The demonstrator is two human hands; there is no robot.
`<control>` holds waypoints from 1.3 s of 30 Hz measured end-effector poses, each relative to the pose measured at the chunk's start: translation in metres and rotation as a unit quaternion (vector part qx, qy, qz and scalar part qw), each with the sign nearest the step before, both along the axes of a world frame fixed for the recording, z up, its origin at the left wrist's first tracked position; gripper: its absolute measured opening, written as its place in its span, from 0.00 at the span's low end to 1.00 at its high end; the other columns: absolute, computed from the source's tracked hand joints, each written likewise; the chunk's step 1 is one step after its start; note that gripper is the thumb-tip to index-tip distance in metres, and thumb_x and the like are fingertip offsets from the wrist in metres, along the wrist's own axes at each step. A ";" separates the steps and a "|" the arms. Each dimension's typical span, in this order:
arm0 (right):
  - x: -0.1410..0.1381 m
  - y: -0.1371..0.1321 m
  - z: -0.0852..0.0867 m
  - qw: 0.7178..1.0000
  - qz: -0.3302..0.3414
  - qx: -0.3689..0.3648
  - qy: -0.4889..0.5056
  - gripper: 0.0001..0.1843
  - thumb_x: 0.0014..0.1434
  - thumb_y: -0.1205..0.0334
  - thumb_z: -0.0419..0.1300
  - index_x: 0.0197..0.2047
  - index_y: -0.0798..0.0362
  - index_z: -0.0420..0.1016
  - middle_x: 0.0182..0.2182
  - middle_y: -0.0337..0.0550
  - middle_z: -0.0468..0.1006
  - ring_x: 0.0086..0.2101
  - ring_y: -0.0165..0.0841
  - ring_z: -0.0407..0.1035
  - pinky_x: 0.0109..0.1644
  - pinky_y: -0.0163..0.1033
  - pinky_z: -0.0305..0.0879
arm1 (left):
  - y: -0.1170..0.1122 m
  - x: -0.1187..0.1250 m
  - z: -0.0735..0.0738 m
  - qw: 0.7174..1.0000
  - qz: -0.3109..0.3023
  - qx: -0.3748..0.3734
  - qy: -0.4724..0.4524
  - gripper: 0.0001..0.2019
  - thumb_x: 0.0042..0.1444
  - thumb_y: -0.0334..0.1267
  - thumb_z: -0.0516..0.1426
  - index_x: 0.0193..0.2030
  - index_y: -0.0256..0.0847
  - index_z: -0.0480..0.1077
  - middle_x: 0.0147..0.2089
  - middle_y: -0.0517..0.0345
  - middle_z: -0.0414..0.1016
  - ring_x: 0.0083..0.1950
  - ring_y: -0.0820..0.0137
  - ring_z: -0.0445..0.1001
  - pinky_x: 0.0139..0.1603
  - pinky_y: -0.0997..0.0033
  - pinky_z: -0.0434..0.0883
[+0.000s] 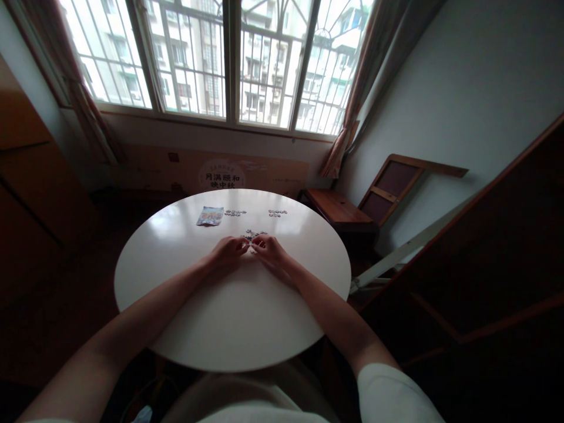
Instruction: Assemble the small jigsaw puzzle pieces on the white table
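My left hand and my right hand meet over the middle of a round white table. Their fingertips are pinched together around small jigsaw pieces, which the fingers partly cover. Just beyond the fingertips lies a loose cluster of jigsaw pieces. Farther back, more jigsaw pieces are laid in rows beside a small picture sheet or packet. Another group of jigsaw pieces lies in rows to the right.
A wooden bench or low seat stands past the table's right edge, with a wooden frame panel leaning behind it. A large printed board stands below the barred window. Dark furniture is on the right.
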State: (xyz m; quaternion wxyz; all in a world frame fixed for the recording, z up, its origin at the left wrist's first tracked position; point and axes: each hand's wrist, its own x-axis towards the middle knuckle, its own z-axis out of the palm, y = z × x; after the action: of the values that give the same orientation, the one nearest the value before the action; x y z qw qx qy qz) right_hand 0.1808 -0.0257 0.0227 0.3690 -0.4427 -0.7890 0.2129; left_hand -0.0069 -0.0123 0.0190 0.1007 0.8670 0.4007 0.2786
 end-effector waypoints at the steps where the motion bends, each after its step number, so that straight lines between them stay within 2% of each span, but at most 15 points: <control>1: 0.000 0.000 -0.001 1.000 -0.001 0.000 0.000 0.07 0.54 0.66 0.59 0.35 0.59 0.77 0.29 0.43 0.76 0.28 0.26 0.67 0.32 0.30 0.61 | 0.000 0.000 0.000 1.000 0.001 -0.001 -0.001 0.16 0.57 0.43 0.52 0.42 0.37 0.76 0.20 0.62 0.67 0.22 0.77 0.62 0.26 0.79 0.56; 30: 0.001 0.001 -0.002 1.000 0.004 0.007 -0.003 0.07 0.54 0.66 0.58 0.34 0.59 0.77 0.29 0.43 0.76 0.28 0.26 0.68 0.32 0.30 0.61 | -0.001 0.000 0.000 1.000 -0.001 0.006 0.010 0.16 0.58 0.43 0.50 0.42 0.38 0.76 0.21 0.60 0.69 0.22 0.77 0.63 0.26 0.79 0.56; 39: 0.001 0.003 -0.005 1.000 0.005 -0.001 -0.002 0.08 0.55 0.64 0.58 0.34 0.59 0.77 0.29 0.42 0.76 0.27 0.26 0.68 0.32 0.30 0.61 | 0.000 0.000 -0.001 1.000 -0.004 0.014 0.007 0.16 0.57 0.44 0.50 0.39 0.38 0.77 0.19 0.62 0.66 0.21 0.78 0.62 0.25 0.78 0.55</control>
State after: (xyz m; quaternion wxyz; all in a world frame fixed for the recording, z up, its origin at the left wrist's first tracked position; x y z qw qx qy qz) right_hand 0.1818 -0.0224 0.0178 0.3659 -0.4394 -0.7919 0.2142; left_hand -0.0071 -0.0123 0.0175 0.0868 0.8716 0.3943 0.2780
